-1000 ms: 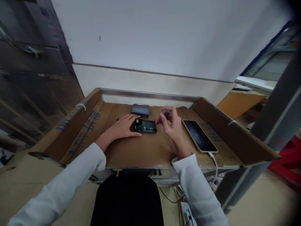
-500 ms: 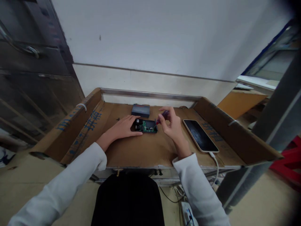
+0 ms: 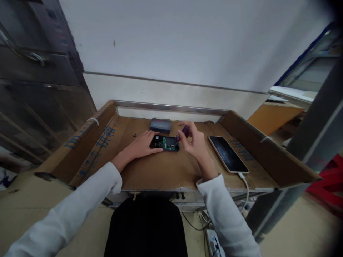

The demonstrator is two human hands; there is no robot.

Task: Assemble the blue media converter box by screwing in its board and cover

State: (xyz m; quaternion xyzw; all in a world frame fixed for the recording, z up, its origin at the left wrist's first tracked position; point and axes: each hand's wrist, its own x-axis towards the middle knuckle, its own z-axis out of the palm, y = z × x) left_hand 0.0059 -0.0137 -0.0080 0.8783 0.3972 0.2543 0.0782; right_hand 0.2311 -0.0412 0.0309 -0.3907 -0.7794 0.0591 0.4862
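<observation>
A small dark case with a green circuit board (image 3: pixel 168 144) in it lies on the cardboard. My left hand (image 3: pixel 144 144) grips its left end, thumb along the near side and fingers at the far side. In my right hand (image 3: pixel 193 141) is a screwdriver (image 3: pixel 184 131) with a dark red-purple handle, pinched between thumb and fingers. Its thin shaft slants down to the right part of the board, and the tip seems to touch there, though it is too small to be sure.
Behind the case sits a dark flat box (image 3: pixel 160 125). Tiny dark bits, perhaps screws (image 3: pixel 134 135), lie to the left. A phone (image 3: pixel 228 154) with a white cable (image 3: pixel 245 189) rests at the right. Cardboard walls (image 3: pixel 268 151) border the work surface at both sides.
My right hand's fingers have shifted slightly around the screwdriver handle, which has turned or tilted a little. My left hand and the case stay nearly where they were.
</observation>
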